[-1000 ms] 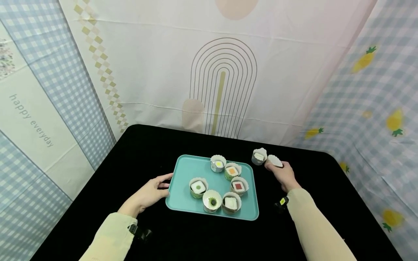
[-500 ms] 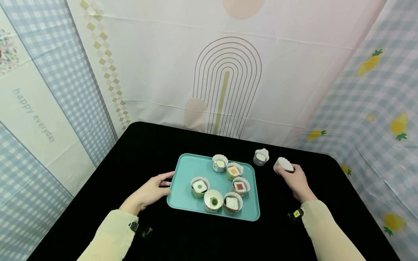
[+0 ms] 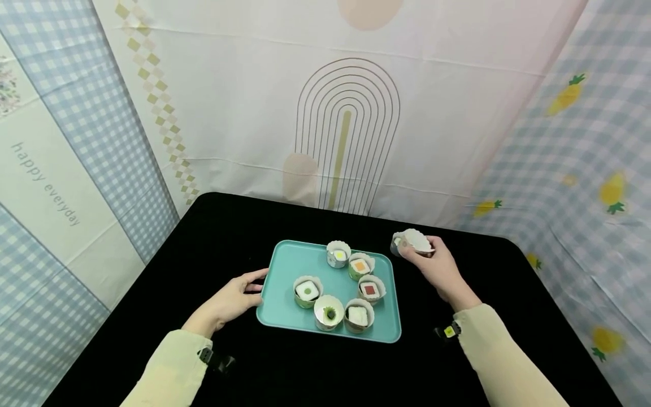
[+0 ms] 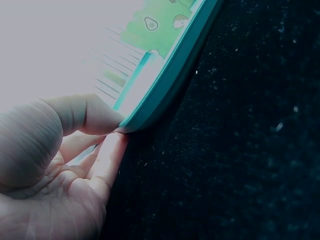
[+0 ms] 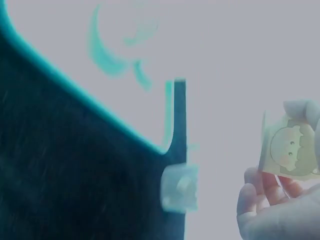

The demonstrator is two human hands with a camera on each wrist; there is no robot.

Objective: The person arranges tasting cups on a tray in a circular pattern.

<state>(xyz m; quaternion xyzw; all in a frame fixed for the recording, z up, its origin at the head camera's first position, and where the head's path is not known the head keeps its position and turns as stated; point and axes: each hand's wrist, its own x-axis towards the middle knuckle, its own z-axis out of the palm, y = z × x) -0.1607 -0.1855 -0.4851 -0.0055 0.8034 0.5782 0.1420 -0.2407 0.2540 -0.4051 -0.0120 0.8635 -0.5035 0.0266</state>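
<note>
On the black table lies a turquoise tray. My left hand pinches its left rim; the left wrist view shows the thumb on top and a finger below the edge. Beyond the tray's right side, my right hand grips a paper baking cup above the table. A cartoon face shows on the held cup in the right wrist view. Behind it, partly hidden, stands a grey paper cup. I cannot tell what the held cup contains.
Several filled paper cups form a loose ring on the tray, among them an orange-topped one, a red-topped one and a green-dotted one. A white patterned cloth hangs behind the table.
The right hand first carried the held cup rightward, away from the grey cup, then brought it back left and up, now in front of that cup. The left hand stays at the tray's rim.
</note>
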